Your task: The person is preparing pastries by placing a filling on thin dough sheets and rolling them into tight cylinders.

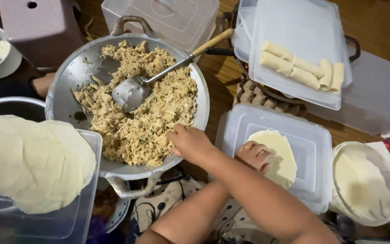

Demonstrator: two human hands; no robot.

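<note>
My arms are crossed. My right hand (pixel 190 143) reaches left into a large metal wok (pixel 68 77), its fingers curled down into the shredded pale-brown filling (pixel 145 122) at the pile's near edge. A metal spatula with a wooden handle (pixel 134 90) lies in the filling. My left hand (pixel 254 155), with a ring on one finger, passes under the right forearm. Its curled fingers rest on the left edge of a round pale wrapper (pixel 280 156). The wrapper lies flat on an upturned clear plastic lid (pixel 314 149).
A stack of wrappers (pixel 28 158) fills a clear tub at the left. Several rolled pieces (pixel 301 65) lie on a lid at the back right. A round tub of white paste (pixel 364 180) stands at the right. Another person's hand (pixel 44 83) shows beside the wok.
</note>
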